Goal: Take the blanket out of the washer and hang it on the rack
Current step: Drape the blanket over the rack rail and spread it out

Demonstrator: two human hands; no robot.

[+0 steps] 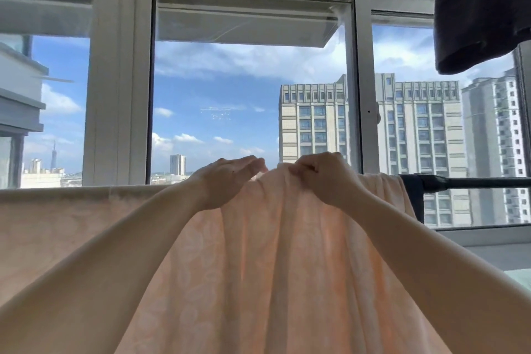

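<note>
Blanket (258, 267) hangs over the rack (474, 182). Right hand (324, 178) pinches a bunched fold; left hand (230, 181) lies flat, fingers together. Pulling unevenly (it looks heavy) could slide it off.

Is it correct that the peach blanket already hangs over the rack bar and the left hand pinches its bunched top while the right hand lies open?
Not quite: the hands are swapped. In the head view the right hand pinches the bunched top of the blanket on the rack bar, while the left hand lies open.
</note>
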